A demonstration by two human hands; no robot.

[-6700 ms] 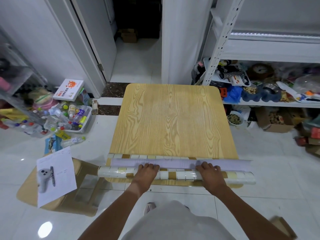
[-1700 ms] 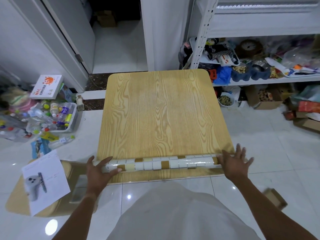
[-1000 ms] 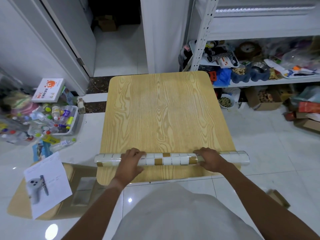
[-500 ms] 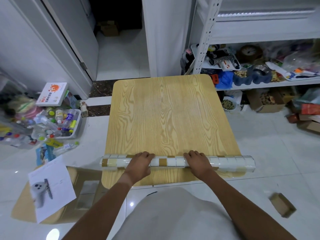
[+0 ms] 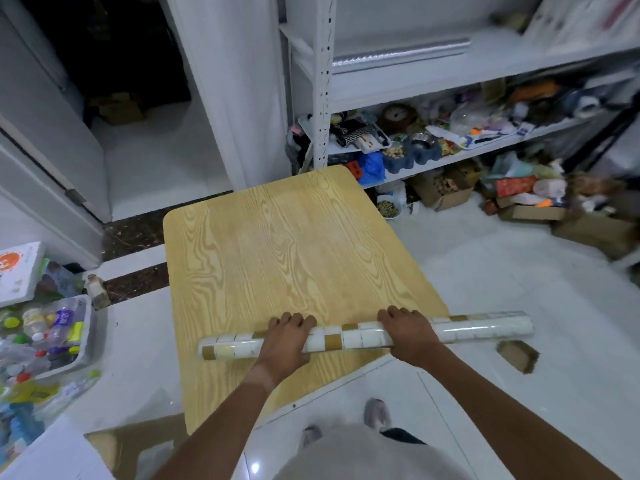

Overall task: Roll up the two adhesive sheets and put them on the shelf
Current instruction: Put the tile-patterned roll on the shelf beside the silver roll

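Note:
A long roll of adhesive sheet (image 5: 349, 337) with white, cream and brown tile squares is held over the near part of the wooden table (image 5: 277, 244), its right end jutting past the table's edge. My left hand (image 5: 285, 341) grips the roll left of its middle, fingers curled over the top. My right hand (image 5: 408, 337) grips it right of the middle. A white metal shelf unit (image 5: 433, 84) stands behind the table to the right. On its upper board lies a silvery roll (image 5: 398, 53).
The shelf's lower board and the floor under it are crowded with clutter and cardboard boxes (image 5: 446, 195). A clear bin of bottles (image 5: 52, 337) sits on the floor at the left. A small brown box (image 5: 517, 355) lies on the floor right of the table. An open doorway (image 5: 138, 98) is behind.
The sheet went from partly rolled to a full roll. Both hands now grip it, and its right end has swung out past the table while my view turned toward the shelf.

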